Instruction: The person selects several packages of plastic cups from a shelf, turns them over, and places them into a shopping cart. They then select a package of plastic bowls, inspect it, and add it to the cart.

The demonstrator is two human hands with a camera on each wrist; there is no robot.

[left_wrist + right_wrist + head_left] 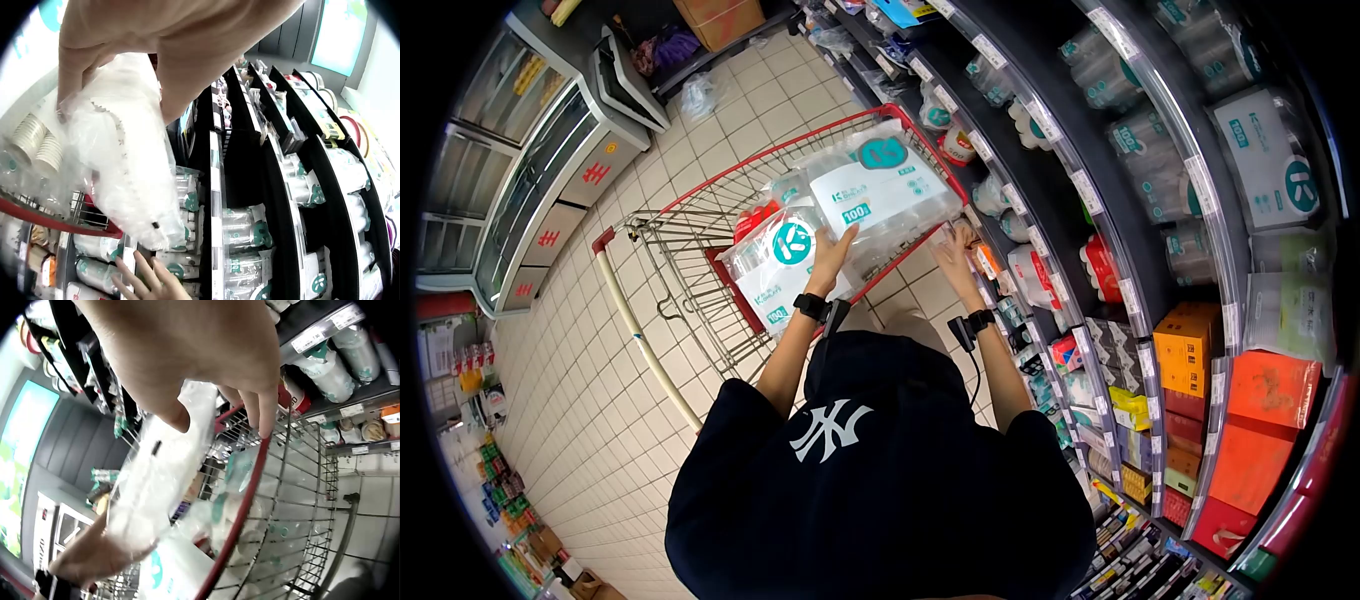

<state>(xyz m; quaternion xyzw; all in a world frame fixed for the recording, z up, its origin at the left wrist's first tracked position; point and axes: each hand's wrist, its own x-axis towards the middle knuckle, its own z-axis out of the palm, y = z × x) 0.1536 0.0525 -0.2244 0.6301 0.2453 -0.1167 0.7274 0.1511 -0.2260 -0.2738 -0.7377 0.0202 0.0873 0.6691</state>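
Observation:
A clear-wrapped white pack with a teal logo [890,190] lies tilted over the shopping cart, a second such pack [770,270] beside it. My left hand [830,262] grips the first pack's near side; in the left wrist view the thumb and fingers of that hand [169,37] straddle the plastic-wrapped pack [125,156]. My right hand [953,262] is beside the cart's right rim with fingers extended, holding nothing. In the right wrist view, this hand [194,350] hangs over the pack [165,469] and the red rim [247,509]; whether it touches either is unclear.
Shelves of wrapped cups and boxes [1185,350] rise close on the right. The cart's handle [640,340] points left. Freezer cabinets [550,190] stand at the left, across the tiled floor [600,400]. A clear plastic bag [698,95] lies on the floor beyond the cart.

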